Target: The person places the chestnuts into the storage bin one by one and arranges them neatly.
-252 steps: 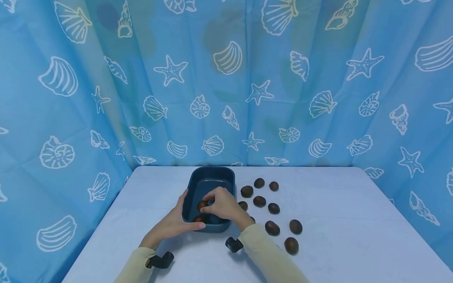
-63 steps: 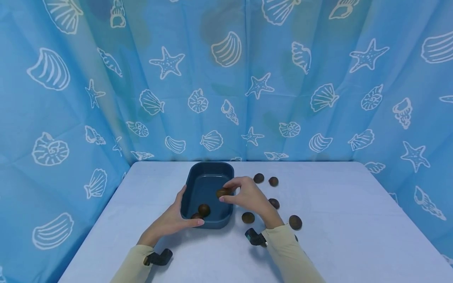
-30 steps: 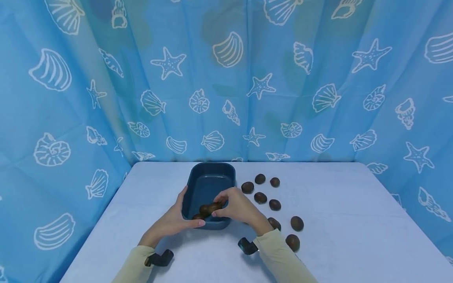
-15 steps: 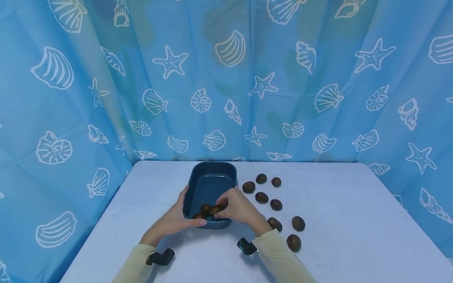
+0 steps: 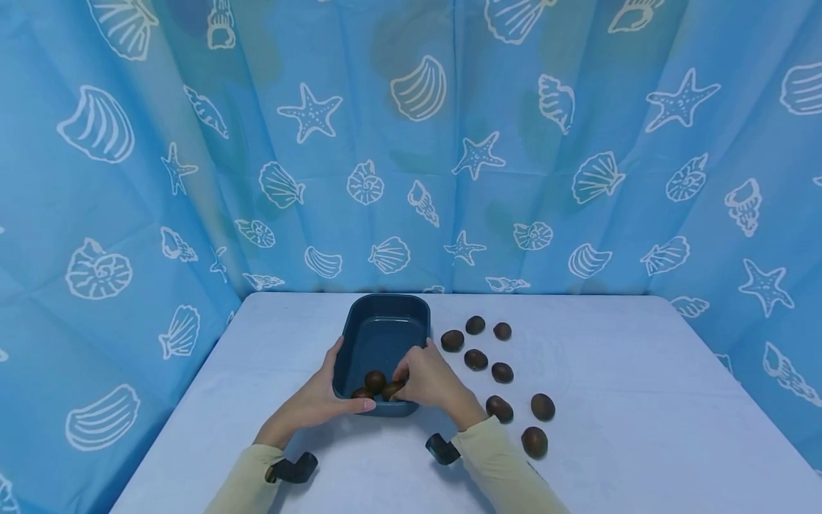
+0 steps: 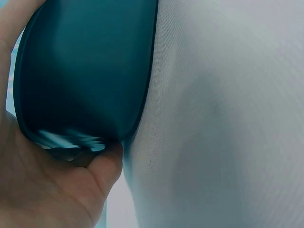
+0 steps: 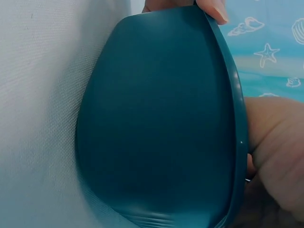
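Observation:
My left hand grips the near-left corner of a dark blue-teal tray, thumb over the front rim and fingers along the left side. The left wrist view shows that hand against the tray's outer wall. Inside the tray, my right hand pinches a dark brown oval fruit-like piece low by the near end. Two similar pieces lie beside it, a round one and one partly hidden. The right wrist view shows the tray wall, with the right hand reaching over its rim and the fingertips hidden.
Several more brown pieces lie scattered right of the tray, among them one by its wall and one nearest the front. A white cloth covers the table. Blue shell-patterned curtains stand behind and beside it.
My right hand has brought another brown piece from the tray's right side down to the near end, beside the two others. The left hand keeps its grip on the tray.

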### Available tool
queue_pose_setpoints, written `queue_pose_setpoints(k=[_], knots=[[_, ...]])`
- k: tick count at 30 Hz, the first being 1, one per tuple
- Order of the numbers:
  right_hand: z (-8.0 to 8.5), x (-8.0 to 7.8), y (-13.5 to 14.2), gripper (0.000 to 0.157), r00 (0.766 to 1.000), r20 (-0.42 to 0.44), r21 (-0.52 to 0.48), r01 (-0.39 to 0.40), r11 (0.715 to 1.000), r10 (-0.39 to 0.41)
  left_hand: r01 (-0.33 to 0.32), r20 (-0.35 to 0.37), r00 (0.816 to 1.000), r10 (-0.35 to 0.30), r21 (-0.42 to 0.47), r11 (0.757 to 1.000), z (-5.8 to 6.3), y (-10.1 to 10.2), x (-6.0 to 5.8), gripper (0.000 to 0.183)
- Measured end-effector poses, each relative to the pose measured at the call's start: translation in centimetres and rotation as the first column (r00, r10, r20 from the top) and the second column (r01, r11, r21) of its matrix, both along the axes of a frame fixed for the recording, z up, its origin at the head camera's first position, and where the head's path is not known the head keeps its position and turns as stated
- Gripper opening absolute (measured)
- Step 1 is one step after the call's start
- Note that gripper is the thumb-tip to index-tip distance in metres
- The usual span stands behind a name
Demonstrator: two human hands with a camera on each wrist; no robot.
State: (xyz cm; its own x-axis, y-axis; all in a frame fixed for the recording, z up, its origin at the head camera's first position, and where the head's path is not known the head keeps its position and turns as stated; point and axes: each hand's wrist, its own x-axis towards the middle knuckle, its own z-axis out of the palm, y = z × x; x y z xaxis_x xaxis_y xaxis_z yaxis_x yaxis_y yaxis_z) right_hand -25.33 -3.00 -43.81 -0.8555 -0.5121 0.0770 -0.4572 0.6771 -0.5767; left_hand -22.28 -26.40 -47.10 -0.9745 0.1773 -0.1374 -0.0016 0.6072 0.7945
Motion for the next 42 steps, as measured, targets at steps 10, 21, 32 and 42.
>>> queue_pose_setpoints(k=[10,21,32,42], knots=[[-0.2,0.5,-0.4,0.008,0.999,0.028,0.078,0.038,0.996,-0.040,0.005,0.019,1.000,-0.006,0.017,1.000,0.0,0.2,0.3,0.133],[0.2,0.8,-0.6,0.008,0.999,0.012,0.128,0.036,0.991,-0.038,0.012,0.008,1.000,-0.011,-0.007,1.000,0.0,0.3,0.4,0.132],[1.6,-0.5,1.4,0.038,0.985,0.172,-0.140,0.057,0.989,-0.033,0.004,0.017,1.000,-0.004,-0.014,1.000,0.4,0.0,0.1,0.133],[3.2,-2.6,7.4,0.038,0.959,0.177,-0.293,0.267,0.918,-0.222,0.012,-0.002,1.000,-0.012,0.000,1.000,0.3,0.0,0.1,0.133]])
